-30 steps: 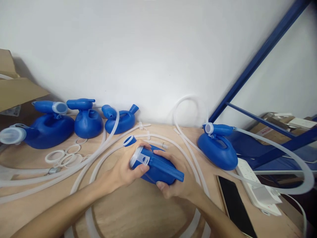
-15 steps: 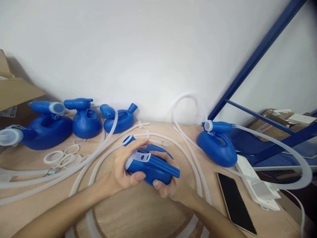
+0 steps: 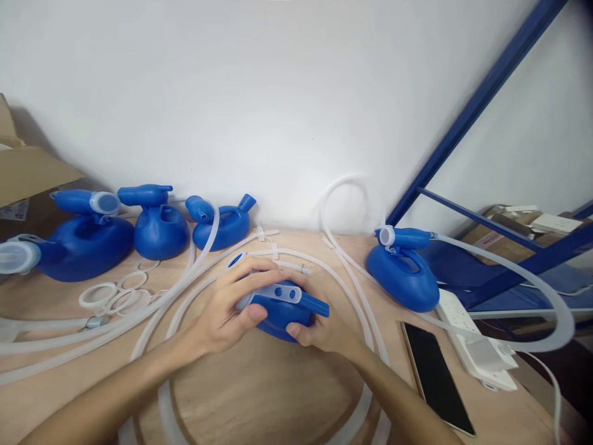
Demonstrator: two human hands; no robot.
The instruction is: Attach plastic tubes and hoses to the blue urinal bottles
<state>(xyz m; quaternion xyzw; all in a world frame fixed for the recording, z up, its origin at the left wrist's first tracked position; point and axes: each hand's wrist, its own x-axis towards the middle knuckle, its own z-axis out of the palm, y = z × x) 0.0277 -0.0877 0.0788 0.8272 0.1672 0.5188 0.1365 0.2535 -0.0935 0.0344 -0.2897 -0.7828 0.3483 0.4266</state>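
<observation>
Both hands hold a blue plastic piece [image 3: 278,322] with a translucent collar and a strap [image 3: 286,293] that has two holes, at the middle of the table. My left hand [image 3: 231,306] wraps round its collar end, thumb on the near side. My right hand [image 3: 319,324] grips the other end, beside a flat blue spout [image 3: 315,304]. Just behind the hands lies a blue bottle, mostly hidden; its round mouth [image 3: 236,259] shows. Clear tubing [image 3: 345,287] curves around the hands on the wooden table.
Blue bottles [image 3: 162,232] stand along the wall at left, another [image 3: 403,278] at right. White rings [image 3: 98,295] lie left. A phone [image 3: 437,377] and a power strip [image 3: 467,346] are at right. A cardboard box [image 3: 37,173] sits far left, a blue metal frame [image 3: 477,111] right.
The held piece has turned slightly, so its strap lies flatter and farther right over the body. My left fingers have moved forward over it. The view has shifted slightly.
</observation>
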